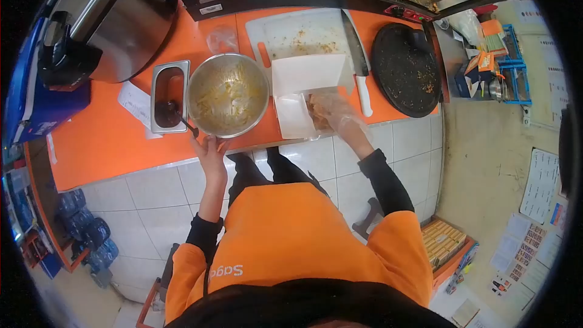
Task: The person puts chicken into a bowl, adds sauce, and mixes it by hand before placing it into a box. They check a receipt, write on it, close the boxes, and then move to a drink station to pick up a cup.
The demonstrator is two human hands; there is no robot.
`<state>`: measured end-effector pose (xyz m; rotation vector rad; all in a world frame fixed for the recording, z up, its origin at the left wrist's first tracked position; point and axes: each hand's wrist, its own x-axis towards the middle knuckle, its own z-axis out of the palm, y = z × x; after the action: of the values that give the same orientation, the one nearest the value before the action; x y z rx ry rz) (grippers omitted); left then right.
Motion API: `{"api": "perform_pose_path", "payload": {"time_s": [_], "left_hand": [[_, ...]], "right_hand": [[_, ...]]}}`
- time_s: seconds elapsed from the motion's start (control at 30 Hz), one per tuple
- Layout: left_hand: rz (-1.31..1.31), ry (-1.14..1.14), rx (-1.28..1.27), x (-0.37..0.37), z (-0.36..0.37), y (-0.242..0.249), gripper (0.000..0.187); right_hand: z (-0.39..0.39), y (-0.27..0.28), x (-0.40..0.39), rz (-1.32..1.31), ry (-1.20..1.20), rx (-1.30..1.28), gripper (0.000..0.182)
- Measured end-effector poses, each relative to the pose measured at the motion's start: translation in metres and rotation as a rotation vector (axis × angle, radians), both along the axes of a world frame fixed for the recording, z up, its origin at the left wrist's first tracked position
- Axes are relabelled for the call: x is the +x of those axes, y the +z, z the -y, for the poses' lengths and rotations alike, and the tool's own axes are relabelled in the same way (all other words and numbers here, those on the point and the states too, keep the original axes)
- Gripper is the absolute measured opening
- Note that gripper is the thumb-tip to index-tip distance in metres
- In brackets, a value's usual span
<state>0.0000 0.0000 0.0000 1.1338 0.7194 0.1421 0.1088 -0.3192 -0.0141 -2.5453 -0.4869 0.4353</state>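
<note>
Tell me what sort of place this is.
Likely a takeaway kitchen, judging by the open carton, the bowl and the knife lying on a cutting board.

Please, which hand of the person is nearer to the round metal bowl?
The left. The left hand is at the near rim of the metal bowl; the right hand is farther off, to the bowl's right, at the open white box.

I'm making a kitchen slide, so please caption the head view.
A plastic-gloved right hand at an open white box, the left hand at the near edge of a metal bowl.
</note>
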Motion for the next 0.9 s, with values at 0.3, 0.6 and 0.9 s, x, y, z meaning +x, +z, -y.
{"api": "perform_pose_path", "payload": {"time_s": [0.3, 0.6, 0.9], "left_hand": [[-0.025, 0.034, 0.026, -0.004, 0.014, 0.003, 0.046], [-0.032, 0.084, 0.019, -0.002, 0.014, -0.001, 0.046], [0.028, 0.030, 0.662, -0.058, 0.068, 0.042, 0.054]], "right_hand": [[-0.001, 0.023, -0.016, 0.080, 0.050, 0.052, 0.023], [0.023, 0.043, -0.002, -0.165, -0.385, 0.586, 0.028], [-0.016, 0.102, -0.013, -0.749, -0.691, 1.634, 0.049]]}}
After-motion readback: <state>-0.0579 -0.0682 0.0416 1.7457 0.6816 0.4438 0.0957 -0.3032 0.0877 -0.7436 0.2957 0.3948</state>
